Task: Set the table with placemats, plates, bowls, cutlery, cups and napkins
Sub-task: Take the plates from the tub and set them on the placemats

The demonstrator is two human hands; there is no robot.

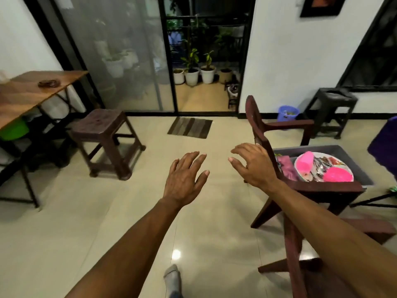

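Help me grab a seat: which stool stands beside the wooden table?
The brown stool, left of the doormat; the black stool stands against the right wall.

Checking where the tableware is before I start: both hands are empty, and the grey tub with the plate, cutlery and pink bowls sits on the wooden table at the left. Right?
Not quite. The head view shows the grey tub on the chair at the right, not on the wooden table. Both the left hand and right hand are empty.

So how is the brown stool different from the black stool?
The brown stool stands out on the open floor beside the wooden table; the black stool stands against the white wall, farther away. The brown stool looks reddish brown, the black stool nearly black. Both have a flat square top and four legs.
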